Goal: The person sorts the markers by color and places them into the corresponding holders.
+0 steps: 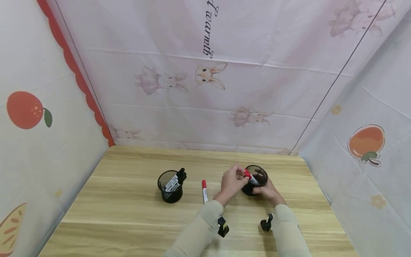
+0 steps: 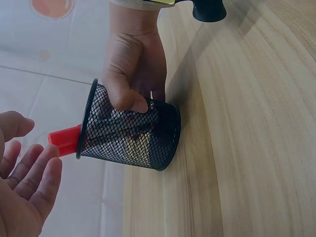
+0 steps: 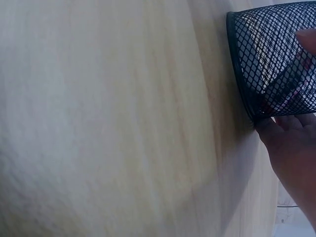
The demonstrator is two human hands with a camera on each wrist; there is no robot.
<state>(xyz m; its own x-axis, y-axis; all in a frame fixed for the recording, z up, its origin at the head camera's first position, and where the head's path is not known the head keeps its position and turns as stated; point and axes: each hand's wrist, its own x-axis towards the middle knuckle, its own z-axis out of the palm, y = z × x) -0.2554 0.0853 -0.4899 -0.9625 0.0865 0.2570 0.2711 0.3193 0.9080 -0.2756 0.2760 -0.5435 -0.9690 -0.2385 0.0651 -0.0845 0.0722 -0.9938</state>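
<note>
A black mesh pen cup stands at the right, holding red-capped markers. My right hand grips this cup round its side, with the thumb across the mesh in the left wrist view. Over the rim is my left hand, its fingers loosely bent and spread from the thumb, fingertips right at the red caps. The black mesh of the same cup fills the upper right of the right wrist view. One red-capped marker lies on the table left of my left hand.
A second black mesh cup stands farther left, with several black-capped markers leaning in it. Both cups are on a wood-grain table. Printed cloth walls rise along its back and both sides.
</note>
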